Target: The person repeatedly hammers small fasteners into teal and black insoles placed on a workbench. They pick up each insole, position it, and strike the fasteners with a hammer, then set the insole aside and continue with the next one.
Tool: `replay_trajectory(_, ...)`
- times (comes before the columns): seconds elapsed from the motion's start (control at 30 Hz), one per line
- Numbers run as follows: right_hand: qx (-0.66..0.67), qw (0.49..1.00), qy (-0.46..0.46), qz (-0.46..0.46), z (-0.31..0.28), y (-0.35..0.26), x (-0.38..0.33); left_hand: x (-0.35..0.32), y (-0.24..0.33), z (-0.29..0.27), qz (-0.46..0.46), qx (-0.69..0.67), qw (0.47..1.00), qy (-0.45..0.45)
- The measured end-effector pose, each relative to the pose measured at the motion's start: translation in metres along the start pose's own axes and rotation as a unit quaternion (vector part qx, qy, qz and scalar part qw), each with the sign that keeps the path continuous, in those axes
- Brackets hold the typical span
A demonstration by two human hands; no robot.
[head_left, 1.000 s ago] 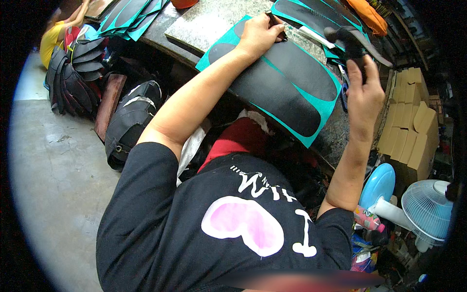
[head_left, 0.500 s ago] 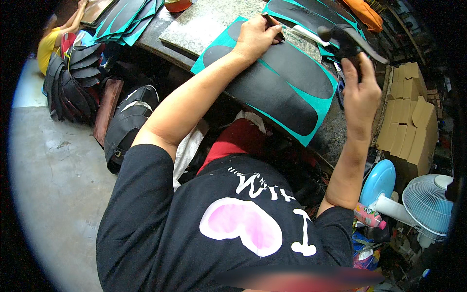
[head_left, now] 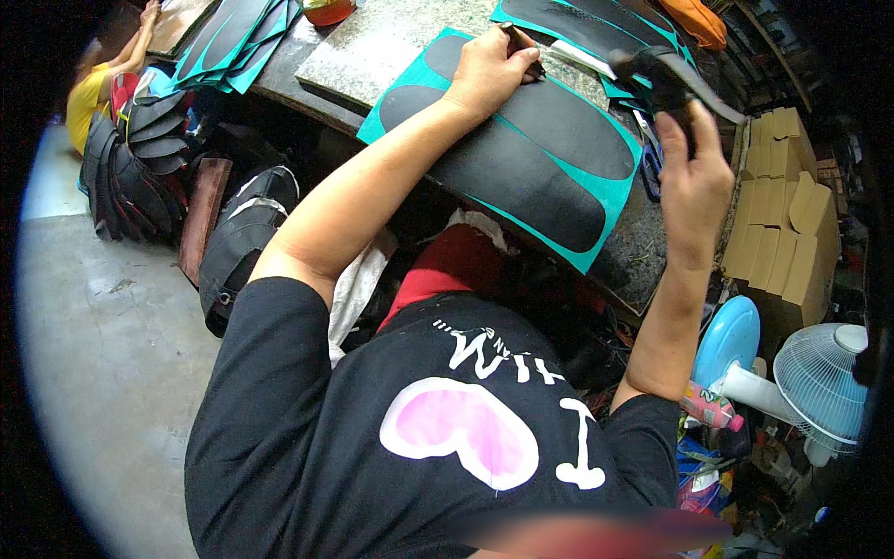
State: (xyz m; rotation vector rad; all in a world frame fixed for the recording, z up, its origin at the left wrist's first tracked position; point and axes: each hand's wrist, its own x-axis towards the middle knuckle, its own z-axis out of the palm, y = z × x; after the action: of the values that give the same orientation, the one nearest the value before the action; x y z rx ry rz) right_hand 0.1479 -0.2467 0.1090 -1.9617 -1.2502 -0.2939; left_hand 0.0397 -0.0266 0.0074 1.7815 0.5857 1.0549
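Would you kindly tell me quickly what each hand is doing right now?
Left hand: closed on a small dark tool, pressed on the teal sheet.
Right hand: raised, fingers closed around a dark hammer-like tool.

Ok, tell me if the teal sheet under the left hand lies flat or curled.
Flat: the teal sheet lies spread on the stone bench, left hand pressing it.

The left hand [head_left: 494, 65] hides its small tool's tip; the fan [head_left: 824, 387] is cut off at the rim.
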Motion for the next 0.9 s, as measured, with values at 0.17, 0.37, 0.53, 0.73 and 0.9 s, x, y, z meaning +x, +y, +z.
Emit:
replay_trajectory(0.17,0.081,0.98,0.13,-0.127,-0.011,-0.018,-0.003,-0.006,0.003,0.003,0.14,0.159,0.977,-0.037)
replay_trajectory(0.37,-0.097,0.994,-0.042,0.034,0.028,0.014,-0.01,-0.007,0.008,0.012,0.14,0.204,0.969,-0.019)
replay_trajectory(0.53,-0.169,0.977,-0.087,0.093,0.033,0.049,-0.024,0.012,-0.005,-0.001,-0.006,-0.25,0.958,0.141)
replay_trajectory(0.73,-0.211,0.966,-0.128,0.077,0.031,0.052,-0.02,0.017,-0.002,-0.029,-0.073,-0.145,0.977,0.141)
replay_trajectory(0.9,-0.228,0.961,-0.14,0.073,0.028,0.05,-0.016,0.011,-0.012,-0.036,-0.037,0.015,0.998,0.053)
